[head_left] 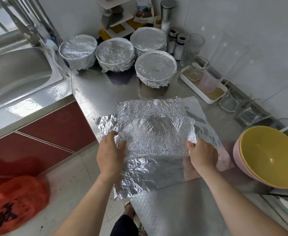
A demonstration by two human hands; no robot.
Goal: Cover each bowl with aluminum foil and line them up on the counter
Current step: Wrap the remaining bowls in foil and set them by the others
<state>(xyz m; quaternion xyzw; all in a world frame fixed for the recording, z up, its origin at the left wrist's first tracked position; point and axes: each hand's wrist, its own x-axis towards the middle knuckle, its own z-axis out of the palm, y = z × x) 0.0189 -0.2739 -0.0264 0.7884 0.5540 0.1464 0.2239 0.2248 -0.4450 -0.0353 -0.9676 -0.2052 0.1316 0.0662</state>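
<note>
1. Holding the top foil sheet (157, 133) by both side edges: left hand (110, 152) pinches the left edge with the thumb on top, and right hand (202, 155) grips the right edge with fingers (191, 144) curled onto it.
2. Sheet spans between the hands, over a loose foil stack (139, 176) at the table (92, 99) front edge.
3. Four foil-covered bowls (116, 51) are clustered at the table's back, beside the sink (17, 74).
4. Uncovered yellow bowl (269, 157) is nested in a pink bowl (238, 157), right of the right hand and not touching it.
</note>
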